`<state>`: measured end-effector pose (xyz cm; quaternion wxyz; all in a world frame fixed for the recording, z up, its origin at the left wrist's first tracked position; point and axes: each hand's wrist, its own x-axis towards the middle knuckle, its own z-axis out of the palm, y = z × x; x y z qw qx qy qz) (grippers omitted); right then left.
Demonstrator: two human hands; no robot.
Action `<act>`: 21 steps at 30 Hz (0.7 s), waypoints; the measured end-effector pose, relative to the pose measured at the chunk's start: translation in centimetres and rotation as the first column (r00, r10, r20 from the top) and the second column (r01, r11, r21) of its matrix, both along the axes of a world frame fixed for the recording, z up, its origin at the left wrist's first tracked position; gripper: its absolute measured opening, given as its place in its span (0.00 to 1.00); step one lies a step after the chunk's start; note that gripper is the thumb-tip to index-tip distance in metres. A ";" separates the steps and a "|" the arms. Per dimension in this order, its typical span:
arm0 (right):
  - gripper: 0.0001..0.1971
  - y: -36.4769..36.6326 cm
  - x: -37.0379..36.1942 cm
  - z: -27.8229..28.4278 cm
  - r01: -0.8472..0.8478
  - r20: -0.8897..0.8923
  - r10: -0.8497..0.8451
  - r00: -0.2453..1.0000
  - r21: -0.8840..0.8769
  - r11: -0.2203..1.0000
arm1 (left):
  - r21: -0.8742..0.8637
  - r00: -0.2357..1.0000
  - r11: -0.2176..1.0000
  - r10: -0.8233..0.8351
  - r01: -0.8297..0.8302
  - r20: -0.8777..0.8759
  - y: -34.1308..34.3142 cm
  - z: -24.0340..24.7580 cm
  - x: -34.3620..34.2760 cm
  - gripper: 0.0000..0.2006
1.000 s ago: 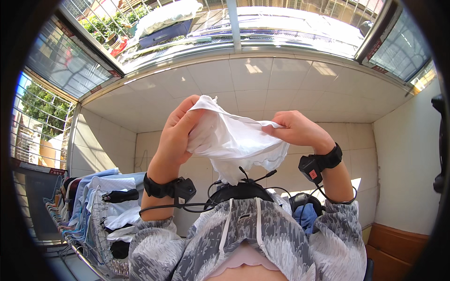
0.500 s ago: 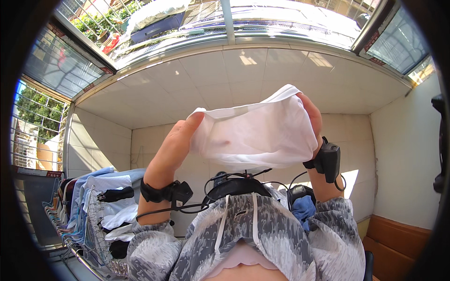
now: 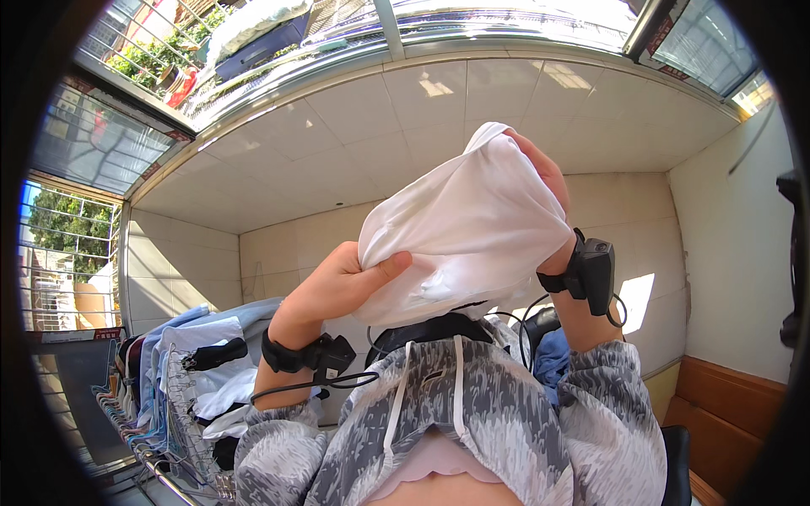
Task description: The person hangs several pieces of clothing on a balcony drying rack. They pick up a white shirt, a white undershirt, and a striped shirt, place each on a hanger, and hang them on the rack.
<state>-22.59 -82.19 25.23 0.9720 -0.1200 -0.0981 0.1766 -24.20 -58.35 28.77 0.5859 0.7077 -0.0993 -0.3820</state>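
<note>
l. hand (image 3: 337, 277) pinches white cloth (image 3: 464, 215) at left, thumb on top; r. hand (image 3: 547, 173), far right, part-hidden, grip can't be told; best spread evenly w/o overstretching.

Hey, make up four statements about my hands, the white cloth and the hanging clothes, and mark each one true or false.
1. The left hand holds the white cloth. True.
2. The right hand is empty. False: it holds the same cloth.
3. Black straps are worn on both arms. True.
4. The hanging clothes are on the right. False: they are on the left.
</note>
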 end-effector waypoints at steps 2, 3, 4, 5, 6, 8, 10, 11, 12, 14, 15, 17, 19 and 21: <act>0.14 -0.1 0.4 -0.3 -0.092 -0.069 0.096 0.993 0.048 0.995 | -0.045 0.997 0.997 0.056 -0.059 -0.056 0.7 0.1 -0.1 0.19; 0.14 0.0 0.5 -0.5 -0.120 -0.126 0.124 0.984 0.038 0.992 | -0.080 0.990 0.989 0.121 -0.126 -0.070 1.0 0.1 -0.4 0.20; 0.14 0.0 0.7 -0.7 -0.147 -0.178 0.149 0.973 0.028 0.989 | -0.100 0.977 0.974 0.194 -0.202 -0.086 1.4 0.1 -0.6 0.20; 0.14 0.1 0.9 -0.9 -0.191 -0.192 0.193 0.962 0.031 0.981 | -0.119 0.959 0.954 0.265 -0.276 -0.104 1.7 0.1 -0.9 0.21; 0.15 0.3 1.1 -1.2 -0.234 -0.200 0.235 0.951 0.031 0.972 | -0.147 0.950 0.942 0.285 -0.302 -0.124 2.0 0.2 -1.0 0.21; 0.15 0.8 1.5 -1.8 -0.350 -0.230 0.337 0.913 -0.015 0.937 | -0.233 0.929 0.903 0.326 -0.360 -0.174 2.5 0.4 -1.3 0.21; 0.15 1.1 1.5 -2.4 -0.375 -0.231 0.340 0.912 -0.126 0.918 | -0.270 0.920 0.880 0.359 -0.390 -0.158 2.8 0.5 -1.7 0.22; 0.16 1.2 1.4 -2.7 -0.380 -0.250 0.330 0.910 -0.189 0.906 | -0.341 0.917 0.852 0.360 -0.398 -0.171 2.9 0.6 -1.8 0.22; 0.16 1.3 1.3 -2.9 -0.386 -0.235 0.335 0.912 -0.224 0.895 | -0.298 0.907 0.856 0.398 -0.422 -0.139 3.0 0.7 -1.8 0.23; 0.16 1.2 0.9 -3.2 -0.386 -0.208 0.338 0.918 -0.267 0.883 | -0.336 0.897 0.832 0.421 -0.442 -0.139 3.4 0.8 -1.9 0.25; 0.16 1.1 0.8 -3.3 -0.383 -0.199 0.336 0.921 -0.295 0.876 | -0.304 0.888 0.835 0.446 -0.458 -0.112 3.7 0.8 -1.8 0.26; 0.15 0.8 0.6 -3.3 -0.350 -0.174 0.305 0.936 -0.391 0.851 | -0.381 0.883 0.797 0.446 -0.468 -0.150 4.3 1.0 -1.6 0.29; 0.15 0.5 0.6 -3.3 -0.301 -0.106 0.289 0.951 -0.518 0.801 | -0.369 0.859 0.780 0.499 -0.505 -0.120 4.9 1.0 -1.6 0.28; 0.17 0.6 0.7 -3.2 -0.281 -0.058 0.333 0.941 -0.681 0.676 | -0.414 0.841 0.741 0.523 -0.529 -0.138 5.3 1.0 -1.7 0.28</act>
